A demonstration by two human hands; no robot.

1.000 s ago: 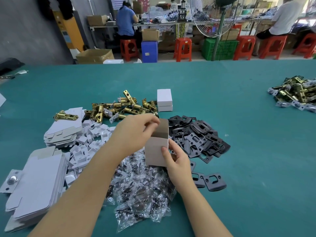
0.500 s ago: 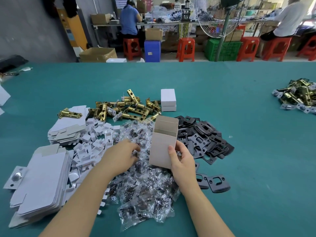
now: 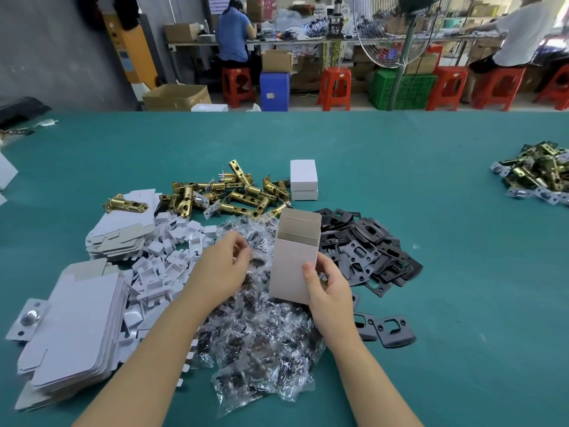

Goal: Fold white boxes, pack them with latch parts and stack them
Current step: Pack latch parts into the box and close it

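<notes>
My right hand (image 3: 328,286) grips an open white box (image 3: 294,263) by its lower right side, holding it upright with the top flap raised. My left hand (image 3: 223,268) hovers just left of the box, over the pile of clear screw bags (image 3: 258,343), fingers curled and pinching one small bag. Brass latches (image 3: 231,194) lie in a heap beyond the bags. Black strike plates (image 3: 369,248) are piled to the right of the box. Two closed white boxes (image 3: 304,179) are stacked behind the latches.
Flat box blanks (image 3: 74,328) are stacked at the near left, with another stack (image 3: 123,229) and white inserts (image 3: 172,257) beside them. A second latch heap (image 3: 538,174) lies far right. Green table (image 3: 462,303); people, stools and a fan stand behind.
My left hand came off the box's top flap, dropped to the bag pile and lifted slightly with a bag. The box in my right hand stayed about where it was.
</notes>
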